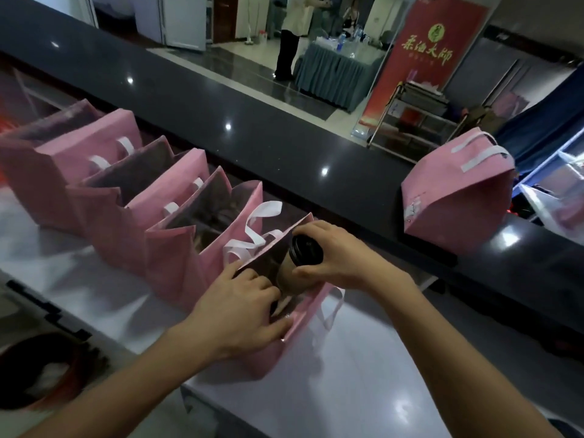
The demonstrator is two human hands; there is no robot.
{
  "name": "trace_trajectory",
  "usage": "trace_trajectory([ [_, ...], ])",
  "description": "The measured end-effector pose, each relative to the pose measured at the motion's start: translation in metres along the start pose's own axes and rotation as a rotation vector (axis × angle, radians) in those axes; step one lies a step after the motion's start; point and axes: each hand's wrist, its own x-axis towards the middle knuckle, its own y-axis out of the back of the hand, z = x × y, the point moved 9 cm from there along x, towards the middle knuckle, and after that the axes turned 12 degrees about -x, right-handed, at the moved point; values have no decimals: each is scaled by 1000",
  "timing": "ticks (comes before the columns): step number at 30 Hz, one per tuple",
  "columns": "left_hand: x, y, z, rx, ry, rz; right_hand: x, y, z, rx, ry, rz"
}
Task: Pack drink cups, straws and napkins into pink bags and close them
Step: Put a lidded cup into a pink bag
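While the right hand (331,257) gripped a lidded paper cup (295,267) around its top, tilted and partly inside the nearest pink bag (268,352), the left hand (243,308) had its fingers curled over the bag's near rim, holding the mouth apart. To do this step well, I judged, the cup wanted righting before release — lowered straight to the bag's floor, lid up, with the left hand keeping the mouth wide so the white handles (252,229) stayed out of the way. The bag stood on a pale, glossy tabletop (347,390); a row of open pink bags (132,197) ran off to the far left, and one closed pink bag (458,197) sat on the raised dark ledge (252,121) at the right. Beyond lay a tiled room — a red banner (433,55), a draped table (335,74), a person standing.
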Motion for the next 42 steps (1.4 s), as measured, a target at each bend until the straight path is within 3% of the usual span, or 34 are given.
trace_trajectory([
  [7, -5, -2, 2, -8, -45, 67, 25, -43, -12, -188, 66, -146],
  [12, -7, -2, 3, 22, -67, 86, 44, -72, -18, -298, 130, -130],
  [25, -8, -10, -5, 13, 30, -35, 69, -120, -3, -223, 45, -201],
  [30, -7, -11, -7, -1, 28, -49, 61, -134, 8, -97, -6, -343],
  [42, 1, -7, -11, -65, -38, 106, 71, -145, 2, -183, 61, -320],
])
